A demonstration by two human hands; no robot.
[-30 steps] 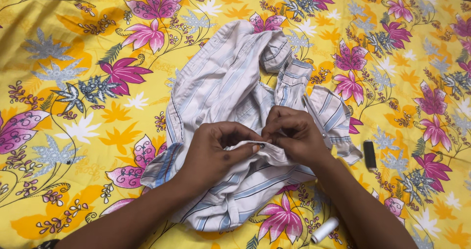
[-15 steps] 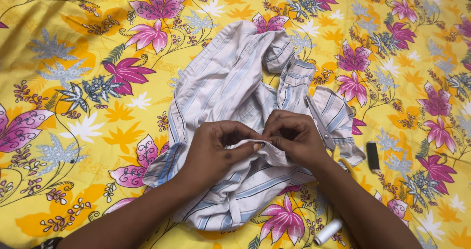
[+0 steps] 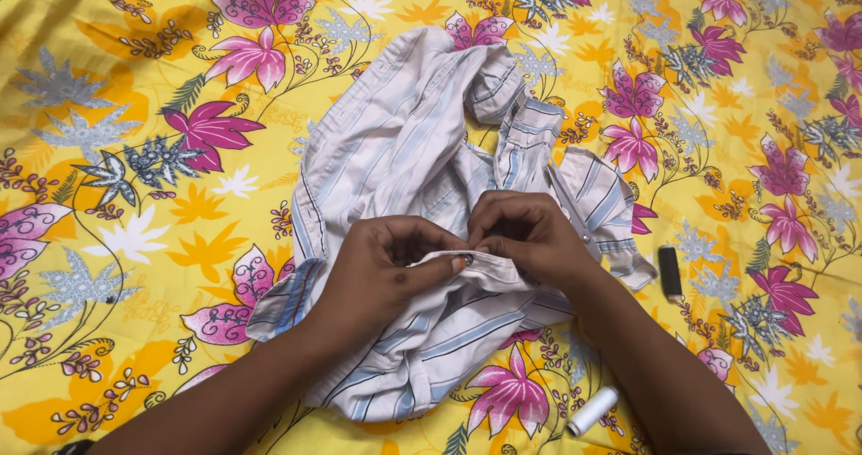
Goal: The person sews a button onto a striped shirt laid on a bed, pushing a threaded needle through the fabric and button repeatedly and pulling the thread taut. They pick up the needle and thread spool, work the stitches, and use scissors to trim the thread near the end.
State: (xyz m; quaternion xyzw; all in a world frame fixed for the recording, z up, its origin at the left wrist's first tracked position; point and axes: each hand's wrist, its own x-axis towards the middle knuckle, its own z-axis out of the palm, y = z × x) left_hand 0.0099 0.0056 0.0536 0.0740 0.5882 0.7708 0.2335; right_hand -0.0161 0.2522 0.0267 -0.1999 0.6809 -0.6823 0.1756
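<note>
Left hand point(image 3: 386, 271) and right hand point(image 3: 525, 240) pinch one edge of the striped shirt point(image 3: 422, 177), crumpled on the floral bedsheet point(image 3: 135, 150). Soft, light, floppy cloth; best gripped at that firmer edge, perhaps around a button.

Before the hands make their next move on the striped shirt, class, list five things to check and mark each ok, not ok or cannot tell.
1. Left hand grips the shirt edge: ok.
2. Right hand pinches the same edge, fingertips meeting the left: ok.
3. Striped shirt lying flat: not ok, it is crumpled on the floral sheet.
4. White thread spool within sight beside the right forearm: ok.
5. Needle or thread in the fingers: cannot tell, too small to see.
</note>
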